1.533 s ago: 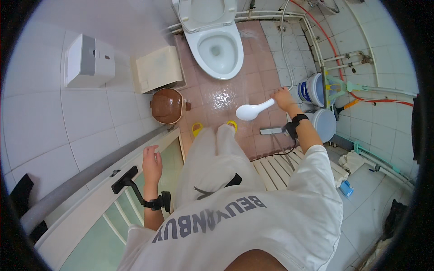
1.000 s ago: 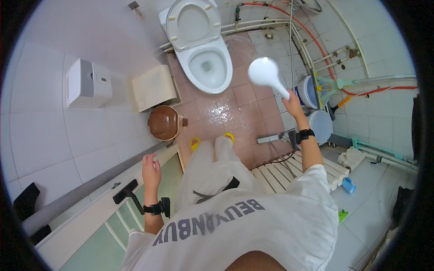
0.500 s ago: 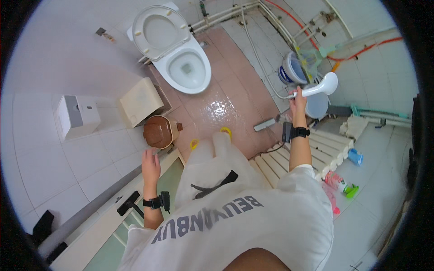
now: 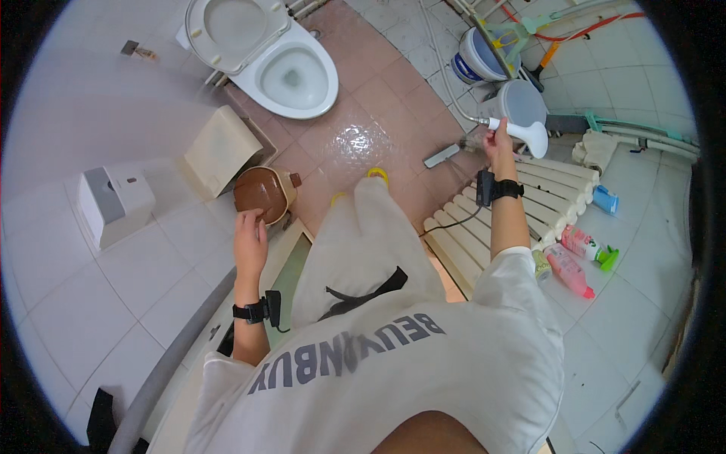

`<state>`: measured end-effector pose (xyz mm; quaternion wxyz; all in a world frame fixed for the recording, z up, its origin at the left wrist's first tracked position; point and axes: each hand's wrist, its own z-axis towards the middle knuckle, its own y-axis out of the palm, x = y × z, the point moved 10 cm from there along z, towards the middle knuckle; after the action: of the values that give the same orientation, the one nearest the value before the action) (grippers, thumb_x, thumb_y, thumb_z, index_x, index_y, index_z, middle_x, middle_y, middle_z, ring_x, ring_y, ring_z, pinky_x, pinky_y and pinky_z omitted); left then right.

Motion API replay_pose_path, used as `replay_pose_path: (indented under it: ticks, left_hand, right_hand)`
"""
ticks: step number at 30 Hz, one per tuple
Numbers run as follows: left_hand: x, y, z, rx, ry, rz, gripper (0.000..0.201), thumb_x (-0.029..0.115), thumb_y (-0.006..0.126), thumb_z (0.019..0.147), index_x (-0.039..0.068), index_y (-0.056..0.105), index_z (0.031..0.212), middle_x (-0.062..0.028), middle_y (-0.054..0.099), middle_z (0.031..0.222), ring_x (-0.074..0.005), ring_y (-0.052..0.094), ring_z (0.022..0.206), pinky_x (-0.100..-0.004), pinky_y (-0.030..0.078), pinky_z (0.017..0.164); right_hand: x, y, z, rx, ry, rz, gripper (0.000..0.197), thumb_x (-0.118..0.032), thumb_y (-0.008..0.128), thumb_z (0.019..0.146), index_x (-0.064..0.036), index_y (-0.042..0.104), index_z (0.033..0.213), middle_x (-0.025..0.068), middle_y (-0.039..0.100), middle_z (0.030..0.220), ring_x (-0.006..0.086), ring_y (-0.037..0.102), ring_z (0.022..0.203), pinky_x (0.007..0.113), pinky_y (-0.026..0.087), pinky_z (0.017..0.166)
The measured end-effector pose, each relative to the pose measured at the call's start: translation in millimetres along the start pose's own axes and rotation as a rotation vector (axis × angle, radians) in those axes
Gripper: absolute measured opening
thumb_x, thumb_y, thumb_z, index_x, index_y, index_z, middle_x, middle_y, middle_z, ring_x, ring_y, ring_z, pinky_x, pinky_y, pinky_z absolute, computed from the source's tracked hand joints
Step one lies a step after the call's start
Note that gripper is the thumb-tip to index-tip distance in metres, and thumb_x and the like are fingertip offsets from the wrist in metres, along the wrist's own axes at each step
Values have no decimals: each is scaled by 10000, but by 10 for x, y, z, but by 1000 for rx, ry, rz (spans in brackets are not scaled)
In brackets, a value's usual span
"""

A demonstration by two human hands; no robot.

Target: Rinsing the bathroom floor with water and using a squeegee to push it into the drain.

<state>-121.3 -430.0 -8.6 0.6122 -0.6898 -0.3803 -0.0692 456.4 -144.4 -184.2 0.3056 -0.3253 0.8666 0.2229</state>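
My right hand (image 4: 498, 147) is closed round the handle of a white shower head (image 4: 532, 138). The shower head's broad end points right, and a grey hose (image 4: 445, 76) runs from its handle up toward the far wall. On the left, my left hand (image 4: 250, 244) is held out with its fingers loosely extended and nothing visible in them. Its fingertips overlap the near edge of a brown and cream bin (image 4: 261, 194); I cannot tell whether they touch it.
A white toilet (image 4: 299, 79) with raised lid stands at the far left. A squeegee-like grey head (image 4: 442, 156) lies on wet pink tiles. Buckets (image 4: 522, 102) stand at the far right. Beside my right arm is a slatted cream radiator (image 4: 469, 231), with several bottles (image 4: 569, 269) beyond.
My left hand has come up to the bin's edge. The shower head has tilted, its broad end turning downward. The whole view has shifted, so the toilet sits higher in the picture.
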Motion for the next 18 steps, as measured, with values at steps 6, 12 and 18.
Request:
replay_pose_path:
  ticks: [6, 12, 18]
  left_hand:
    - [-207, -94, -83, -25, -28, -34, 215, 14, 518, 862, 6, 552, 1074, -162, 536, 1036, -320, 589, 835, -383, 468, 769]
    - [-297, -241, -204, 23, -51, 12, 242, 4, 507, 864, 15, 542, 1103, -156, 535, 1045, -282, 599, 820, -377, 471, 753]
    - [-298, -252, -350, 30, -110, 7, 245, 2, 506, 862, 13, 541, 1104, -151, 527, 1046, -267, 597, 820, -366, 471, 746]
  right_hand:
    - [259, -95, 45, 80, 97, 183, 320, -330, 640, 874, -30, 530, 870, 51, 530, 689, 128, 475, 544, 220, 446, 459]
    - [567, -110, 145, 88, 140, 261, 303, -280, 695, 834, -27, 538, 890, 66, 550, 731, 156, 512, 593, 247, 478, 508]
    - [817, -81, 167, 125, 219, 346, 288, -268, 692, 840, -27, 542, 887, 59, 543, 720, 159, 517, 601, 256, 477, 513]
